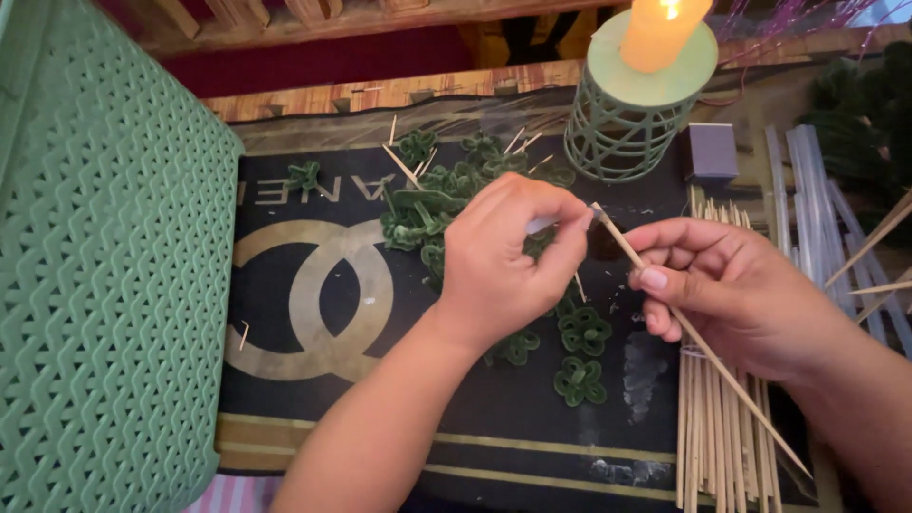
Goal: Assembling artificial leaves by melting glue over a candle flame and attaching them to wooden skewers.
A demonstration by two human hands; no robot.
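Black mat (313,399) beneath hands pinching skewer (698,342) between them

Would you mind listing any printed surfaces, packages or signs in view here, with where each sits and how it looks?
Printed mat: flat under both hands, black with a gold interlocking-ring emblem, pale lettering at the top and gold stripes along the near edge.
Small box: right of the green wire candle stand, square, grey-purple, no print visible.

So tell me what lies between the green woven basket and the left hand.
In the head view, between the green woven basket and the left hand lies only the black mat with its gold interlocking ring print, plus one short stick fragment.
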